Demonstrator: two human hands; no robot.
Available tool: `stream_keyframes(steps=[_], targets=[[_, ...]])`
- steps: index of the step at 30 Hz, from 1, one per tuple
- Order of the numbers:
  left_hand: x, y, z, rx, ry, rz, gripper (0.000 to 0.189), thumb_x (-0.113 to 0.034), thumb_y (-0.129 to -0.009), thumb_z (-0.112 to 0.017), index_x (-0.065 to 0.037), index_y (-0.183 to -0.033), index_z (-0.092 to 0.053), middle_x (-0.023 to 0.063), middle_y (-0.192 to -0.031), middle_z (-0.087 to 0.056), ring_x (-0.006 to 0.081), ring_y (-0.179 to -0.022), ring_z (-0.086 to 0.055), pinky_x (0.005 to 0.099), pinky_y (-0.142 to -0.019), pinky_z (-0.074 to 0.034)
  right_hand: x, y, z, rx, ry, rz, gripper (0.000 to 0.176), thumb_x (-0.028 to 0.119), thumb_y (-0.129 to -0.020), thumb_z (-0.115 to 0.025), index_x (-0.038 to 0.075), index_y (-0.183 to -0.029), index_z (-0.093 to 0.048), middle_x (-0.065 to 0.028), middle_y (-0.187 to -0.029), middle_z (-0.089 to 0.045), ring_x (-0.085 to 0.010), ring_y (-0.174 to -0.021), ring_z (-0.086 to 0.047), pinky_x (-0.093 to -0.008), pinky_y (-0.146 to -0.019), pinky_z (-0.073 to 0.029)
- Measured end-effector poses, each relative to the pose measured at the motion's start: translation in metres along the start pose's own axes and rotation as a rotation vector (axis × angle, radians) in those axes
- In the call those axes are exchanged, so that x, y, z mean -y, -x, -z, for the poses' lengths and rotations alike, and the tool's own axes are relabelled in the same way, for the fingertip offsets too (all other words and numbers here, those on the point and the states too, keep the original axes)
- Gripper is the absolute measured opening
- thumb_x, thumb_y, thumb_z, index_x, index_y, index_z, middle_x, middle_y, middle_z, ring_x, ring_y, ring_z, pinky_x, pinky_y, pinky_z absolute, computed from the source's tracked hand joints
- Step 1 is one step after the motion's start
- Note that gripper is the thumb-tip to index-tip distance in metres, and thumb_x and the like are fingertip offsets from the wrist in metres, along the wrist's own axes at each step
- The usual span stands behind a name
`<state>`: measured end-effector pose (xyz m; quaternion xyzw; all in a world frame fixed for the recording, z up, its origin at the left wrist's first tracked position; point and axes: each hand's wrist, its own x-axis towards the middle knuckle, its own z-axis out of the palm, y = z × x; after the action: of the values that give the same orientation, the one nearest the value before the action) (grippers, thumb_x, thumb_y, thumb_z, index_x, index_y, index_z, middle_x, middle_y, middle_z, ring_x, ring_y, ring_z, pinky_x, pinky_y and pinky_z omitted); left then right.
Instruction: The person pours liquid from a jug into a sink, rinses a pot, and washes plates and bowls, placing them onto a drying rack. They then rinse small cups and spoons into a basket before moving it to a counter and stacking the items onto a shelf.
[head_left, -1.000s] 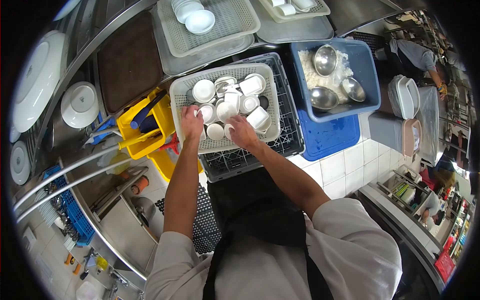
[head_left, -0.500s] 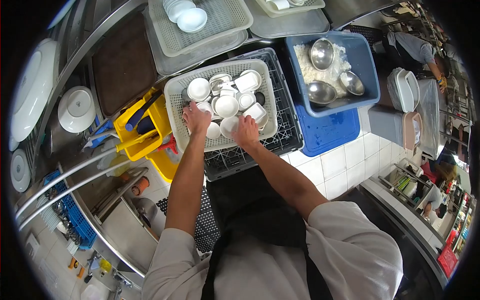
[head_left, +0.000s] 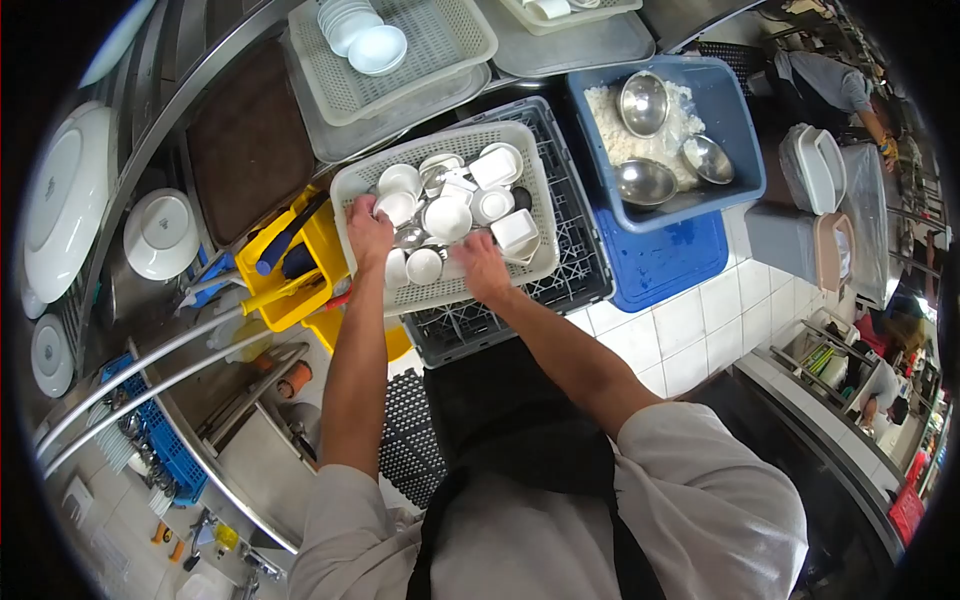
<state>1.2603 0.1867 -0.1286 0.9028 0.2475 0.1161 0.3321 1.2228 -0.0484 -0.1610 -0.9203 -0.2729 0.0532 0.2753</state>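
Head view: both hands are down in a cream plastic basket (head_left: 452, 291) heaped with small white dishes (head_left: 447, 218), round ones and a few square ones, lying jumbled, some mouth up and some tipped. The basket is oblong. Its long axis runs across the person's front, from lower left to upper right in the picture, so its right end sits a little farther off. It rests askew on a dark grid rack (head_left: 590, 270), whose edges show along the near and right sides.

The left hand (head_left: 368, 228) lies at the basket's left end, back upward, fingers bent down over the dishes by the rim and touching a round white one. Whether it grips that dish cannot be told. The right hand (head_left: 480, 268) is at the near long rim, back upward too, fingers curled in among the dishes, and its hold is hidden as well.

Just right of the rack stands a blue tub (head_left: 745, 150) holding metal bowls (head_left: 645, 103) in white foam. Left of the basket is a yellow mop bucket (head_left: 300, 290). Beyond it a second cream basket (head_left: 440, 50) carries a stack of white bowls (head_left: 360, 28). On the steel bench (head_left: 120, 270) at far left lie white plates (head_left: 160, 232).
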Motion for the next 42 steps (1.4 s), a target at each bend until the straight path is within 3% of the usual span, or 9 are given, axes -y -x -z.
stream_keyframes(steps=[10, 13, 17, 21, 25, 31, 36, 40, 42], targets=[[0.02, -0.059, -0.057, 0.085, -0.163, 0.256, 0.031, -0.01, -0.077, -0.067, -0.001, -0.107, -0.063, 0.0245, -0.115, -0.062, 0.0398, -0.11, -0.059, 0.0456, -0.097, -0.046, -0.016, -0.024, 0.042, -0.1, -0.381, -0.247, 0.044, -0.006, -0.069, -0.069, 0.008, -0.11, -0.064, -0.0146, -0.107, -0.063, -0.035, -0.107, -0.056, -0.0441, -0.102, -0.04], [0.043, -0.053, -0.062, 0.073, -0.055, 0.273, 0.044, -0.014, -0.071, -0.073, 0.001, -0.11, -0.062, 0.0174, -0.102, -0.068, 0.0331, -0.096, -0.067, 0.0404, -0.084, -0.054, -0.024, -0.065, 0.042, 0.027, -0.511, -0.262, 0.053, -0.003, -0.072, -0.067, 0.008, -0.123, -0.061, -0.0161, -0.116, -0.062, -0.0356, -0.117, -0.054, -0.0463, -0.108, -0.036], [0.064, -0.044, -0.043, 0.556, 0.435, 0.579, 0.055, -0.009, -0.066, -0.072, 0.0, -0.119, -0.059, 0.0078, -0.102, -0.064, 0.0147, -0.081, -0.061, 0.027, -0.063, -0.052, -0.03, -0.095, 0.018, 0.2, -0.29, -0.071, 0.068, 0.002, -0.08, -0.059, 0.014, -0.145, -0.044, -0.0147, -0.132, -0.057, -0.0406, -0.13, -0.045, -0.0491, -0.111, -0.033], [0.049, -0.022, -0.026, 0.46, 0.466, 0.498, 0.058, -0.007, -0.068, -0.074, 0.001, -0.122, -0.056, 0.0133, -0.108, -0.066, 0.0251, -0.091, -0.065, 0.0378, -0.078, -0.053, -0.003, -0.096, 0.033, 0.451, 0.208, -0.083, 0.07, 0.005, -0.08, -0.061, 0.019, -0.146, -0.043, -0.012, -0.136, -0.052, -0.0369, -0.125, -0.046, -0.0484, -0.101, -0.038], [0.031, 0.01, -0.014, 0.212, 0.271, 0.006, 0.052, -0.004, -0.071, -0.075, -0.001, -0.118, -0.053, 0.0157, -0.108, -0.064, 0.0336, -0.103, -0.061, 0.0393, -0.091, -0.05, -0.019, -0.047, 0.01, 0.084, 0.359, 0.369, 0.054, 0.015, -0.086, -0.059, 0.024, -0.138, -0.05, -0.0095, -0.122, -0.052, -0.0302, -0.115, -0.048, -0.0442, -0.097, -0.04], [0.034, 0.061, 0.001, 0.217, -0.166, -0.611, 0.062, -0.006, -0.062, -0.079, -0.003, -0.118, -0.052, 0.0151, -0.117, -0.057, 0.0369, -0.112, -0.052, 0.046, -0.097, -0.044, -0.008, -0.008, 0.018, 0.167, 0.45, 0.317, 0.032, 0.018, -0.087, -0.056, 0.018, -0.118, -0.06, -0.0063, -0.121, -0.051, -0.028, -0.114, -0.048, -0.0401, -0.095, -0.042], [0.042, 0.081, -0.012, 0.062, 0.167, 0.021, 0.052, -0.005, -0.072, -0.072, -0.003, -0.119, -0.052, 0.0134, -0.112, -0.059, 0.0311, -0.107, -0.057, 0.0404, -0.092, -0.047, -0.026, -0.021, 0.039, 0.232, -0.716, -0.326, 0.052, 0.003, -0.078, -0.078, 0.004, -0.127, -0.057, -0.0083, -0.11, -0.064, -0.0214, -0.1, -0.062, -0.0354, -0.087, -0.052], [0.025, 0.092, 0.006, 0.204, 1.045, 0.616, 0.059, -0.002, -0.079, -0.061, -0.007, -0.136, -0.047, 0.0078, -0.122, -0.058, 0.0205, -0.104, -0.061, 0.0359, -0.084, -0.053, 0.009, -0.032, 0.1, 0.394, -1.012, -0.408, 0.048, 0.011, -0.084, -0.077, 0.002, -0.129, -0.06, -0.0059, -0.113, -0.066, -0.0156, -0.1, -0.064, -0.0301, -0.087, -0.053], [0.011, 0.103, 0.011, 0.301, 1.195, 0.585, 0.059, -0.005, -0.08, -0.06, -0.009, -0.137, -0.046, 0.008, -0.122, -0.058, 0.0224, -0.107, -0.06, 0.0385, -0.088, -0.053, 0.011, -0.034, 0.085, 0.374, -1.033, -0.359, 0.048, 0.011, -0.085, -0.076, 0.002, -0.129, -0.06, -0.0063, -0.112, -0.066, -0.0158, -0.1, -0.064, -0.0303, -0.087, -0.053]])
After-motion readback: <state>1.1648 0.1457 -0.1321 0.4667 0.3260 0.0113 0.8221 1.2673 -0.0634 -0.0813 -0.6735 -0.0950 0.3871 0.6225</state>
